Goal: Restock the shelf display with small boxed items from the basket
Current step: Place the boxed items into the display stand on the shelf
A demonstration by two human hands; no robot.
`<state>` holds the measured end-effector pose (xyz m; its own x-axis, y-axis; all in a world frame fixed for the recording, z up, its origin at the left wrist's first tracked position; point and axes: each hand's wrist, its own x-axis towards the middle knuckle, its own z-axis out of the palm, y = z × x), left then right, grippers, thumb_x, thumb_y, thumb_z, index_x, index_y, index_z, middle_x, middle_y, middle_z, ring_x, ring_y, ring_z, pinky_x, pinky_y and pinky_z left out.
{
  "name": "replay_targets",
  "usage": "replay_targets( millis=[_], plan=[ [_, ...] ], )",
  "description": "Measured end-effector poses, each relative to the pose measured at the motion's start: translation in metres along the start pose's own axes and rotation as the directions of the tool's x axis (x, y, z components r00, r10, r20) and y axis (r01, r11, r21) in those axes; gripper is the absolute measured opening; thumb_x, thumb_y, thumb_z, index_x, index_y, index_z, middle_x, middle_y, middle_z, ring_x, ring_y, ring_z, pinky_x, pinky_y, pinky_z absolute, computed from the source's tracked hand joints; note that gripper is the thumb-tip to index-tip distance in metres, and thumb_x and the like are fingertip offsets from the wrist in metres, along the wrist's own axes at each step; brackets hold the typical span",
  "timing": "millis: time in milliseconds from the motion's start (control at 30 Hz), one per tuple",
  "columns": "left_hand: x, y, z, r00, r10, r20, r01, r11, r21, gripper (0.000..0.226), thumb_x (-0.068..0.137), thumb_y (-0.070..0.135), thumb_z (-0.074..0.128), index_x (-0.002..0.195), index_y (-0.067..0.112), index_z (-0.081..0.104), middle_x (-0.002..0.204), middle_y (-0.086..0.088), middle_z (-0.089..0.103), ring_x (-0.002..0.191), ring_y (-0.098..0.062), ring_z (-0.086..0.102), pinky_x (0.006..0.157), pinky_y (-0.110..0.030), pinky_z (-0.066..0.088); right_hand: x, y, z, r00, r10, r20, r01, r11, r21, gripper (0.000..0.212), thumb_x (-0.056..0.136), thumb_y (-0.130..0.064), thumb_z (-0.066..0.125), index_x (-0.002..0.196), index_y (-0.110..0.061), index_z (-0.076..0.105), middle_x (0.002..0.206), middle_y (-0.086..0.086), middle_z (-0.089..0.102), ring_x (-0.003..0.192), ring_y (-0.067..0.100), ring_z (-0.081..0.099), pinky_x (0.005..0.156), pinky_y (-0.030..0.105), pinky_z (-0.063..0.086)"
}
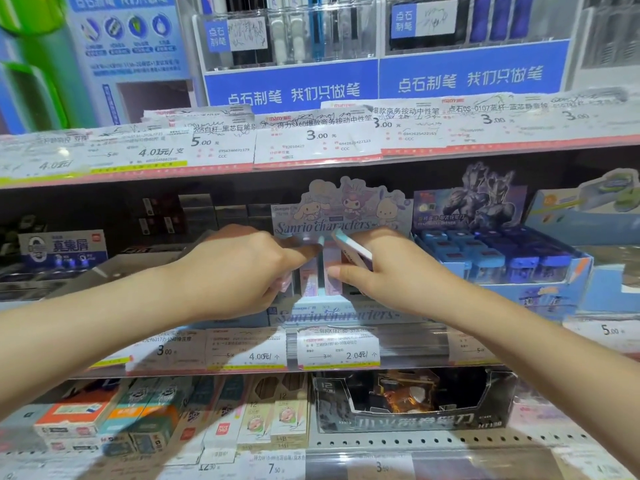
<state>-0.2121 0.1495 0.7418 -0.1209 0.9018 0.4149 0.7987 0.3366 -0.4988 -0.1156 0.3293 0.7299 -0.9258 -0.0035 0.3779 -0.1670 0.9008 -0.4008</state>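
A pale Sanrio characters display box (pixel 341 315) stands on the middle shelf, its cartoon header card rising behind. Small pastel boxed items (pixel 320 282) stand upright inside it. My left hand (pixel 239 271) reaches into the display from the left, forefinger stretched toward the items, with a pink small box (pixel 284 284) tucked under its fingers. My right hand (pixel 384 271) comes in from the right and grips a white-and-teal small box (pixel 351 244), tilted above the display. The basket is out of view.
A blue tray of sharpeners (pixel 498 258) sits right of the display. Dark boxes (pixel 180 216) stand behind on the left. Price tags (pixel 332 348) line the shelf edge. Below are eraser and pencil boxes (pixel 166 420) and a black display carton (pixel 415 403).
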Motion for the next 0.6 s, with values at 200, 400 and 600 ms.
replay_targets(
  millis=[200,400,600],
  plan=[
    [0.0,-0.002,0.003,1.0,-0.001,-0.017,0.001,1.0,-0.002,0.055,0.061,0.012,0.04,0.11,0.023,0.064,0.05,0.002,0.058,0.04,-0.028,0.053,0.035,-0.031,0.045,0.002,-0.004,-0.009,0.994,0.032,0.101,-0.027,0.998,-0.054,0.04,0.088,-0.038,0.054,0.061,-0.012,0.039,0.069,0.005,0.042,0.054,0.015,0.038,0.051,0.027,0.03],
    [0.001,0.0,-0.004,0.999,-0.029,0.037,0.031,0.998,-0.049,0.06,0.065,0.017,0.031,0.117,0.027,0.058,0.055,0.005,0.047,0.054,-0.029,0.055,0.049,-0.032,0.046,0.003,-0.005,-0.009,0.99,0.06,0.126,-0.053,0.997,-0.061,0.041,0.088,-0.038,0.055,0.061,-0.011,0.04,0.064,0.004,0.041,0.053,0.015,0.039,0.05,0.027,0.029],
    [0.007,0.003,-0.01,0.978,-0.073,0.194,0.071,0.997,0.016,0.042,0.078,0.013,0.04,0.114,0.026,0.057,0.064,0.003,0.051,0.061,-0.025,0.053,0.055,-0.028,0.044,0.001,-0.006,-0.008,0.993,0.046,0.106,-0.043,0.998,-0.037,0.039,0.088,-0.035,0.055,0.061,-0.011,0.04,0.061,0.003,0.041,0.051,0.014,0.038,0.047,0.026,0.028]
  ],
)
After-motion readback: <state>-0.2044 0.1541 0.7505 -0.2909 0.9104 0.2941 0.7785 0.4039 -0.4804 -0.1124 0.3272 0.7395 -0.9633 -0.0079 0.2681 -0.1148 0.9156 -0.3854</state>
